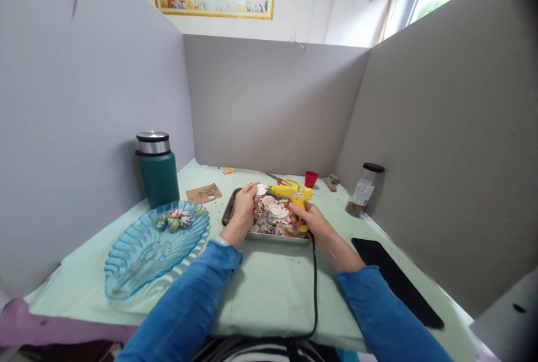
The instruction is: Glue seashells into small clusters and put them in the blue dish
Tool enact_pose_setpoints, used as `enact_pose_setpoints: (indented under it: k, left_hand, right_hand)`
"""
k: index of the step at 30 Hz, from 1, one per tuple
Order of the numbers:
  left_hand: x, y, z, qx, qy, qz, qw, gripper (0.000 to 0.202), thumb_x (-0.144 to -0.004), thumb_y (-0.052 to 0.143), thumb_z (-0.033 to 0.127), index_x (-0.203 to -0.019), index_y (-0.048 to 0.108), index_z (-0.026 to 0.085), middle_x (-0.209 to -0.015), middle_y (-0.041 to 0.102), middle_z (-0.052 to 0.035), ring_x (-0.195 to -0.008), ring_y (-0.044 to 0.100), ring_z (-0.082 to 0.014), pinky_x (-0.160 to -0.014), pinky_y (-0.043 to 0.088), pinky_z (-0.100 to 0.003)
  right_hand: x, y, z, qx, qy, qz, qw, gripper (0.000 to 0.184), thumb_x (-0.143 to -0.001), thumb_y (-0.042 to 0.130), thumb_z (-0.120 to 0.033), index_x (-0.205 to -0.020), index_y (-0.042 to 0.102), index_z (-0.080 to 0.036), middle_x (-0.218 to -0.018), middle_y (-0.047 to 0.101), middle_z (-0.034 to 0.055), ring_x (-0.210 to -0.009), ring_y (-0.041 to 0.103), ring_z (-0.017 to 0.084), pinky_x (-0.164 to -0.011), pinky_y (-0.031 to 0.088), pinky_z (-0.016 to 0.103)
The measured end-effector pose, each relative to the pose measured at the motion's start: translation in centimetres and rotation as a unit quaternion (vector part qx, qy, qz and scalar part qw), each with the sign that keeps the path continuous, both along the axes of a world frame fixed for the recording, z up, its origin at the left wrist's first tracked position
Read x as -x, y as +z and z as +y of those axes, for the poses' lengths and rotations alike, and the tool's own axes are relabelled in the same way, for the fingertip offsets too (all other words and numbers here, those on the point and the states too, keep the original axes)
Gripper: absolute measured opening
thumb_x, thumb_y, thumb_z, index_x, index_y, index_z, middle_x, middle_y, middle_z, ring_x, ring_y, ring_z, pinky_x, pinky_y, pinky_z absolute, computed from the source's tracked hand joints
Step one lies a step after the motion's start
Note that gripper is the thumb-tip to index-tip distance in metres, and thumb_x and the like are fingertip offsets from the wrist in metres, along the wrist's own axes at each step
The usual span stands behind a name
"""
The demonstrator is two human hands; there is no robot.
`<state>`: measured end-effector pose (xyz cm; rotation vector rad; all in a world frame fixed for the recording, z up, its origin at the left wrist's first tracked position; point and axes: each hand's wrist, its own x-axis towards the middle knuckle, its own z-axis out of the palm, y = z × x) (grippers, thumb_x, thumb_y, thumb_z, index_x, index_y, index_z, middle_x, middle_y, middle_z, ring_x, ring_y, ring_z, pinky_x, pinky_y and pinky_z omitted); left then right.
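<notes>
**Q:** What are the hands doing?

**A:** Above a metal tray [228,212] of loose shells on the table [269,283], the left hand [245,205] pinches a white shell [261,189] in a narrow fingertip grip, lifted just over the heap. The right hand [314,223] has its grip closed around a yellow glue gun [294,194]. The nozzle points at that shell, but I cannot tell whether it touches.

**Q:** Which step is this?

**A:** It looks like putting glue on the shell. The next move calls for a steady nozzle, a light trigger squeeze, and fingertips kept off the hot tip.
</notes>
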<state>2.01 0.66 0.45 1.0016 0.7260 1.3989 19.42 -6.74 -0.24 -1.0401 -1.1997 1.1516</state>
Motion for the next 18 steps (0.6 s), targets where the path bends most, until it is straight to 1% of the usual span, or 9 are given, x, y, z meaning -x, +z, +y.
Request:
enact_pose_setpoints:
  k: [5,8,11,15,18]
  left_hand:
    - [0.03,0.21,-0.42,0.004,-0.018,-0.003,1.000,0.040,-0.068,0.067,0.028,-0.103,0.065,0.010,-0.045,0.035,0.0116,-0.036,0.023,-0.0039,-0.038,0.013,-0.020]
    - [0.05,0.33,-0.68,0.010,-0.026,-0.001,1.000,0.041,-0.068,0.067,0.028,-0.105,0.066,0.009,-0.044,0.034,0.0117,-0.035,0.022,-0.0037,-0.039,0.012,-0.020]
    - [0.02,0.44,-0.78,0.017,-0.028,0.008,0.999,0.042,-0.070,0.069,0.030,-0.106,0.067,0.009,-0.044,0.034,0.0118,-0.035,0.022,-0.0033,-0.039,0.012,-0.020]
    - [-0.07,0.43,-0.72,0.017,-0.022,0.013,1.000,0.044,-0.071,0.070,0.031,-0.108,0.067,0.008,-0.043,0.034,0.0119,-0.035,0.022,-0.0031,-0.038,0.013,-0.020]
    - [-0.08,0.32,-0.58,0.008,-0.003,0.020,1.000,0.042,-0.072,0.070,0.031,-0.108,0.067,0.009,-0.044,0.034,0.0114,-0.035,0.023,-0.0035,-0.038,0.013,-0.019]
  right_hand:
    - [-0.25,-0.37,0.36,-0.011,-0.002,0.005,1.000,0.044,-0.070,0.080,-0.052,-0.086,0.061,-0.016,-0.060,0.056,-0.0038,-0.047,0.044,0.008,-0.044,0.038,0.022]
    - [-0.30,-0.46,0.43,-0.009,0.000,0.012,1.000,0.044,-0.069,0.080,-0.052,-0.088,0.062,-0.016,-0.059,0.056,-0.0041,-0.046,0.043,0.008,-0.044,0.036,0.022]
    - [-0.30,-0.42,0.39,-0.014,-0.001,0.013,1.000,0.045,-0.069,0.081,-0.053,-0.087,0.062,-0.016,-0.059,0.056,-0.0042,-0.046,0.043,0.008,-0.045,0.036,0.022]
    - [-0.31,-0.40,0.37,-0.019,-0.002,0.009,1.000,0.042,-0.071,0.079,-0.054,-0.080,0.061,-0.017,-0.059,0.055,-0.0036,-0.047,0.044,0.008,-0.046,0.035,0.023]
    - [-0.26,-0.32,0.30,-0.016,0.002,0.011,1.000,0.041,-0.070,0.079,-0.054,-0.078,0.060,-0.018,-0.059,0.055,-0.0037,-0.047,0.044,0.008,-0.046,0.035,0.023]
